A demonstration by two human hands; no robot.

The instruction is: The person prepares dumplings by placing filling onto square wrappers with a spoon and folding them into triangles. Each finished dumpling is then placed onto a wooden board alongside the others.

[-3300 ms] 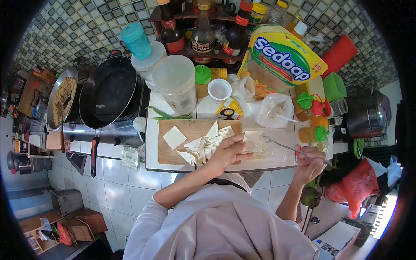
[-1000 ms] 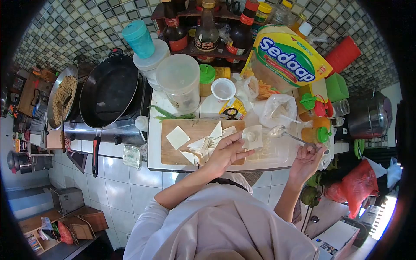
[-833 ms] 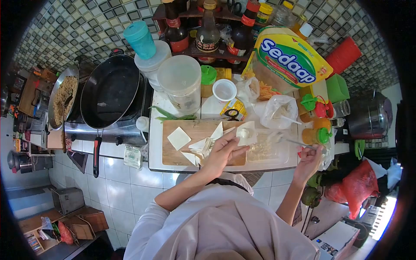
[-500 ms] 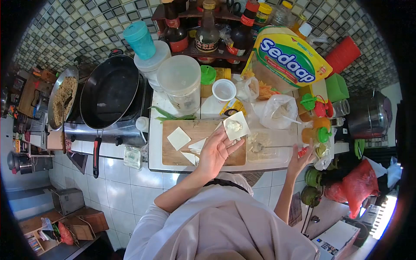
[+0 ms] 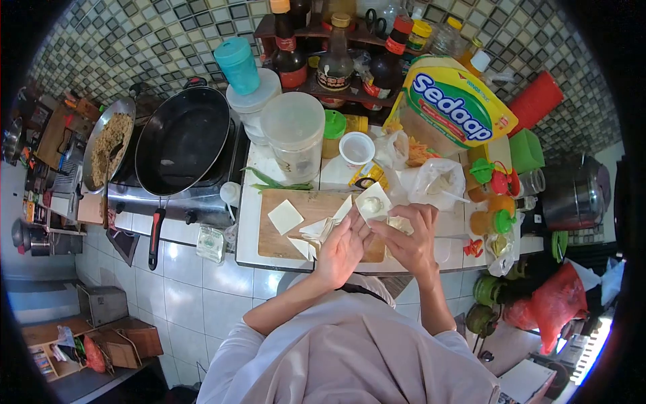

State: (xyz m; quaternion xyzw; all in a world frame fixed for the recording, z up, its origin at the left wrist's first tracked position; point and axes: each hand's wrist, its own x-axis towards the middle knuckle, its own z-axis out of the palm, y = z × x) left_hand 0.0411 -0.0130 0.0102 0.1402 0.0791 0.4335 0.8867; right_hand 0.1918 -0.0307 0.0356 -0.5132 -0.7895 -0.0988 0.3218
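The left hand (image 5: 342, 248) lies palm up with its fingers spread flat under a square wrapper (image 5: 373, 202), a dab of pale filling (image 5: 372, 204) at its middle; held this way the sheet stays level and the filling keeps off the edges. The right hand (image 5: 412, 241) comes in just beside it, fingertips curled toward the wrapper's near corner and touching or nearly touching it (whether they already pinch the edge I cannot tell).

Under the left wrist sits the board (image 5: 295, 232), with a loose heap of wrappers (image 5: 316, 232) just below the held one and a single square (image 5: 285, 217) farther to the left, apart from the rest. Beyond the right hand's knuckles a clear tub (image 5: 441, 248) stands near the counter's front edge. Past the fingertips the counter is crowded: a bag (image 5: 437, 182), a cup (image 5: 356, 148), a jar (image 5: 293, 135). Open room is mostly above the board, between the two hands and the body. Well to the left are a pan (image 5: 182, 141) and a wok (image 5: 111, 151).
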